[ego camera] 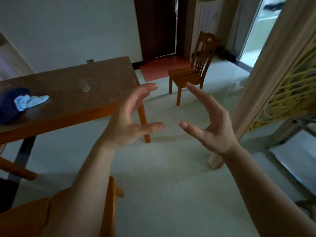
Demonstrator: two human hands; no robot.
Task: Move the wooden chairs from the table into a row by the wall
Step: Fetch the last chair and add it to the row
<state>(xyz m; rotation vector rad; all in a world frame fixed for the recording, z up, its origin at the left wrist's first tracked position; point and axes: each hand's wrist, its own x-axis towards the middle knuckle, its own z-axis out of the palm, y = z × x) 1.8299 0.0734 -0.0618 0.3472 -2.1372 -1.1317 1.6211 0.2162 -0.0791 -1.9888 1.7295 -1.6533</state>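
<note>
Head view, looking forward and down into a dim room with a pale tiled floor.

At the centre of the frame we see two bare forearms reaching forward. The left hand (pixel 130 117) and the right hand (pixel 210 124) face each other palm to palm. Their fingers are spread and gently curved, and the thumbs point toward one another across a gap. Both hands are released and grasp nothing.

Above and between the hands, a reddish-brown slatted wooden chair (pixel 193 74) stands upright alone on the floor. It is well apart from the worktop and near a dark brown door (pixel 155 26) in the upper middle. A flat red doormat (pixel 160 66) lies just left of that chair, in front of the door.

The long brown wooden worktop (pixel 77 79) fills the left of the frame. A dark blue bundle of cloth (pixel 10 103) sits at its left edge, touching a crumpled pale blue cloth (pixel 30 100). A small clear object (pixel 85 85), too blurred to name, lies near its middle.

At the lower left, part of a second orange wooden chair (pixel 110 211) shows beneath the left forearm.

On the right edge stands a beige partition with yellow lattice (pixel 282 86).
</note>
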